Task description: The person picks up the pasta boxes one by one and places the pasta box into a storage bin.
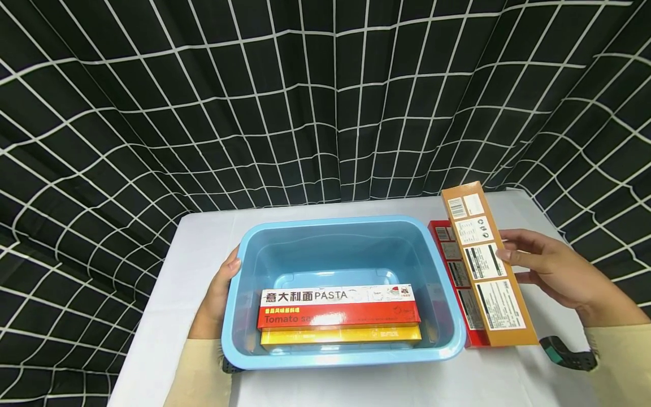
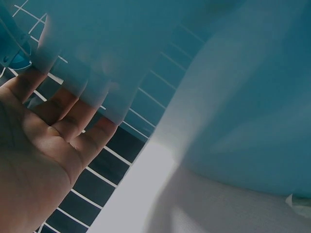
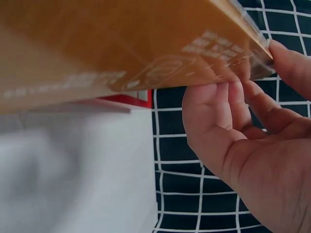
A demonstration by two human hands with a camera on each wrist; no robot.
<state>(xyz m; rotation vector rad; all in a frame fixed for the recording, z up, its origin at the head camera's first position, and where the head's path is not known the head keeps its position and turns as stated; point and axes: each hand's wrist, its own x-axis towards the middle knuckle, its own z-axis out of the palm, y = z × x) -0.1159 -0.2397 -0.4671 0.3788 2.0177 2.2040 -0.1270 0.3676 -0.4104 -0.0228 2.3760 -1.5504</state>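
A light-blue plastic bin [image 1: 346,362] stands on the table, and my left hand [image 1: 218,288] holds its left rim. In the left wrist view the fingers [image 2: 92,121] lie along the bin's outer wall [image 2: 243,121]. Off the bin's right side, my right hand [image 1: 551,265] pinches an orange-brown pasta box [image 1: 526,333] by its long right edge, thumb on the labelled face. That box is tilted and partly covers a red box [image 1: 475,338]. In the right wrist view the fingers [image 3: 209,111] support the orange-brown box [image 3: 121,43] from its edge.
Inside the bin, a red-and-white pasta box [image 1: 335,314] lies over a yellow box [image 1: 341,336], both toward the near wall. A white cloth covers the table [image 1: 168,294]. Black curtains with a white grid [image 1: 315,113] surround it at the back and sides.
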